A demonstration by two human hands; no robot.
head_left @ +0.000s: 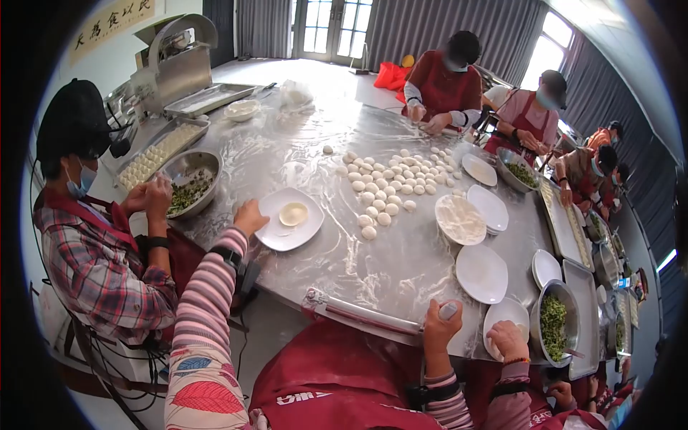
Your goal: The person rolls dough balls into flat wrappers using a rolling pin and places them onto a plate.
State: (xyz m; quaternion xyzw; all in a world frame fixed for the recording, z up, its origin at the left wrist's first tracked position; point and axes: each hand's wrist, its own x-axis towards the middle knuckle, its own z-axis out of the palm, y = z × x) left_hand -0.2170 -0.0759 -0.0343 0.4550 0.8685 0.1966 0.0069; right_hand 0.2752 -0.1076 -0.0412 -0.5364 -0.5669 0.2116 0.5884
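My left hand (249,217) is at the left rim of a white square plate (274,237), fingers curled against the edge and partly hidden. On that plate lies a round, thin dough wrapper (293,213). At the near table edge, my right hand (441,324) is closed in a fist around what looks like a rolling pin (448,310); only its pale end shows. Several small dough balls (390,188) lie in a group on the floured steel table (322,261), beyond both hands.
On the left, a person (107,236) works by a bowl of greens (193,183) and a tray of dumplings (158,154). Right of my right hand, another person's hand (507,340) rests by a plate. A floured bowl (460,219) and a bowl of filling (554,322) stand at right.
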